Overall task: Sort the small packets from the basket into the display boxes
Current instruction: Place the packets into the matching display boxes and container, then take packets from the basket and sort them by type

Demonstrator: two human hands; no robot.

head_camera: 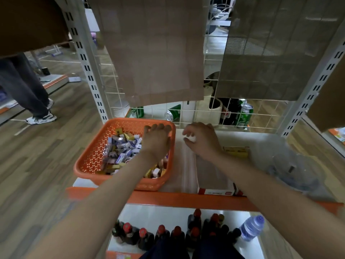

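Small packets (123, 146), purple-white and yellow, lie heaped in the orange basket (89, 157) on the shelf (186, 200). My left hand (156, 142) is inside the basket at its far right corner, palm down, fingers (158, 128) bent into the heap; whether they hold anything, I cannot tell. Just right of the basket, my right hand (203, 143) hovers with its fingers (188, 130) curled, pinching a white packet (190, 138). Below that hand, beside the basket, stands a red-fronted display box (214, 192). A yellow box (236, 151) sits further right of the basket.
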